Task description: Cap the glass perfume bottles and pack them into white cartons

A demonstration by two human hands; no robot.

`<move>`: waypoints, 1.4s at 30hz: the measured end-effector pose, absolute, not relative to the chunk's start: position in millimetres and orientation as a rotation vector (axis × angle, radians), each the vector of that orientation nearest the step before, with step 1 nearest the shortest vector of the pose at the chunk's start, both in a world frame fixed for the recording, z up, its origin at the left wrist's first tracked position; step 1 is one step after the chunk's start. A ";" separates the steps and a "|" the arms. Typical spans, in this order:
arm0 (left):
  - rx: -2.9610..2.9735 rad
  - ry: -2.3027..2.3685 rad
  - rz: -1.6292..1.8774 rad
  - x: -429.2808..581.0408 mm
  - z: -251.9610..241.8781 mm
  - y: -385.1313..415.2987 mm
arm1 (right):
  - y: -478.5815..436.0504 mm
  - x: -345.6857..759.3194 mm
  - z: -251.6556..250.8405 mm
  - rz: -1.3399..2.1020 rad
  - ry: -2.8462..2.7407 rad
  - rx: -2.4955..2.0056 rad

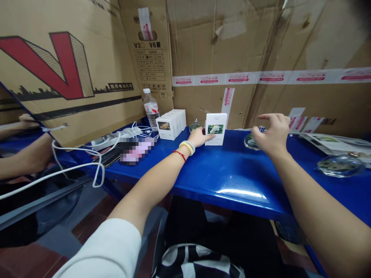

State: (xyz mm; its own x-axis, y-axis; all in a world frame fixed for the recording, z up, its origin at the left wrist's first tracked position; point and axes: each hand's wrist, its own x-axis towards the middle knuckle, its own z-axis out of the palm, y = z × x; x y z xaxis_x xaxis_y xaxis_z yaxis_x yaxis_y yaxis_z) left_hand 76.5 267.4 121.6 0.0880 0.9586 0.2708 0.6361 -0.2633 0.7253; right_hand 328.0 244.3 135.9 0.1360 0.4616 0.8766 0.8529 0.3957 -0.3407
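My left hand point(198, 139) is at the left edge of an upright white box point(216, 129) with a white-flower picture. Its thumb lies across the front of the box, and the other fingers are partly hidden at its side. Just behind that hand sits a small clear ornament point(196, 124) with a pointed top. My right hand point(273, 133) hovers over the table, thumb and curved fingers apart. Beside its thumb lies a round clear glass ornament point(251, 142), partly covered by the hand.
On the blue table point(220, 173), a row of white boxes point(171, 124) stands near a water bottle point(151, 110). A phone point(111, 154), power strip point(116, 138) and white cables lie left. Another glass ornament point(340, 166) and printed sheets point(336, 143) lie right. Cardboard point(203, 46) walls the back. Another person's arm point(26, 156) shows left.
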 end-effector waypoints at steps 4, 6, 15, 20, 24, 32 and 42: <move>2.042 1.450 1.045 76.6 124.5 266.5 | 243.6 331.9 137.0 -0.352 -1.504 -1.212; 2.143 1.363 1.091 78.0 126.3 265.0 | 239.6 331.8 138.9 -0.258 -1.602 -1.120; 2.479 1.133 1.323 82.8 130.6 256.0 | 219.0 311.7 145.7 0.147 -2.137 -0.854; 2.513 1.130 1.362 84.3 130.7 255.7 | 217.7 305.2 144.9 0.124 -2.141 -0.846; 2.566 1.094 1.377 86.7 130.3 255.0 | 217.8 303.5 144.8 0.154 -2.108 -0.894; 2.345 1.005 1.323 85.3 124.6 261.7 | 219.5 306.5 145.0 0.816 -1.869 -0.783; 2.156 0.783 1.250 89.0 106.0 270.4 | 224.6 298.6 144.2 1.079 -1.649 -0.693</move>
State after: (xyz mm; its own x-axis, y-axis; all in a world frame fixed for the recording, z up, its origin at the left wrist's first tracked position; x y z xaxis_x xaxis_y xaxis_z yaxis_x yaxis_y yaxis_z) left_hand 89.0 270.4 106.0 0.4061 0.7022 0.5848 0.2192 -0.6961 0.6837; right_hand 298.6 224.6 144.2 -0.3305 0.8405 0.4293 -0.0571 0.4362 -0.8981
